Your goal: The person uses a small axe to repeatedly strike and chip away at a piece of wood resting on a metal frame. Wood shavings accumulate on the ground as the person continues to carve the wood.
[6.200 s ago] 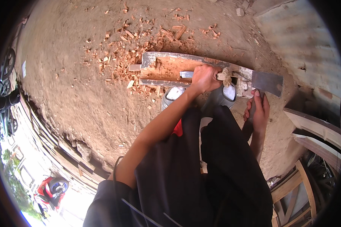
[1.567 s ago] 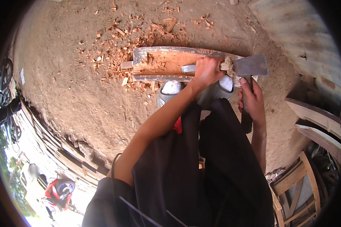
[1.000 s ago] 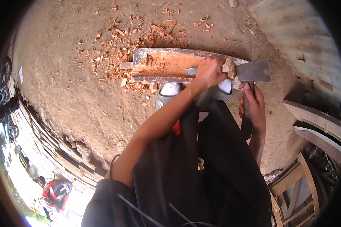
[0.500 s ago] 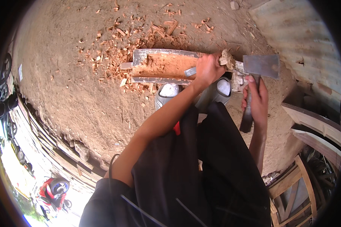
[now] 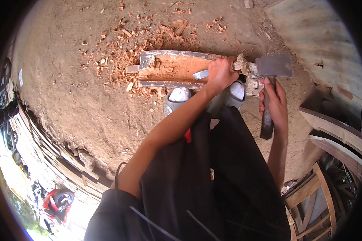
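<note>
A hollowed wooden piece (image 5: 169, 68) with weathered grey edges lies across the floor beyond my feet. My left hand (image 5: 221, 72) is closed on a chisel with a frayed pale handle (image 5: 242, 63); its metal blade (image 5: 200, 75) points left into the hollow. My right hand (image 5: 274, 102) grips the handle of a hammer with a broad, flat metal head (image 5: 273, 65), which is raised just right of the chisel's handle end, over the piece's pale right end (image 5: 253, 86). My grey shoes (image 5: 173, 107) stand against the near side of the piece.
Orange wood shavings (image 5: 122, 60) lie scattered over the dirt floor. A corrugated metal sheet (image 5: 317, 36) is at the upper right, curved timber (image 5: 330, 124) and a wooden frame (image 5: 321, 180) at the right. Boards (image 5: 72, 168) line the left, with a red motorbike (image 5: 52, 203) beyond.
The hammer in my right hand has shifted rightward over the last second, away from the chisel's handle end. My left hand still grips the chisel in about the same place.
</note>
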### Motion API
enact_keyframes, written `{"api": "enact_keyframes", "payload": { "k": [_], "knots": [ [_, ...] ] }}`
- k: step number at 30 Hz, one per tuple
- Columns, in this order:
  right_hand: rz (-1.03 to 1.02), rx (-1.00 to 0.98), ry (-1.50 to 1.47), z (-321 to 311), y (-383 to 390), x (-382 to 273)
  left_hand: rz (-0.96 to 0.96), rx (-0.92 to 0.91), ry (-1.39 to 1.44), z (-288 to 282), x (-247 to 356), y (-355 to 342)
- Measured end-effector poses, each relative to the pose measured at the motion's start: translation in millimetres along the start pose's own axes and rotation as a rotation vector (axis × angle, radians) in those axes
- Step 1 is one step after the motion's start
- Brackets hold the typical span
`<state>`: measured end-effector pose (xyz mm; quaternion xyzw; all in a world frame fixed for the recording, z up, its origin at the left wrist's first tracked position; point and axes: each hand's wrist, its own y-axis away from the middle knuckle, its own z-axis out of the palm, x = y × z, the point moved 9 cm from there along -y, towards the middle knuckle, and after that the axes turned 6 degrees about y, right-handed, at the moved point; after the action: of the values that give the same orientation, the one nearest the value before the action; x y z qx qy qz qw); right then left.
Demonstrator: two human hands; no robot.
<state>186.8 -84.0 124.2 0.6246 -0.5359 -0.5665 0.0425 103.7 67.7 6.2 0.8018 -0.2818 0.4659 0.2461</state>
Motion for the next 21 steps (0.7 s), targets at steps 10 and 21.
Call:
{"api": "enact_keyframes", "payload": {
  "k": [10, 21],
  "knots": [
    [-0.040, 0.050, 0.017, 2, -1, 10, 0.009, -0.072, -0.032, 8, -7, 2],
    [0.050, -0.006, -0.067, 5, 18, 26, 0.048, -0.174, -0.043, 0, -3, 14]
  ]
}}
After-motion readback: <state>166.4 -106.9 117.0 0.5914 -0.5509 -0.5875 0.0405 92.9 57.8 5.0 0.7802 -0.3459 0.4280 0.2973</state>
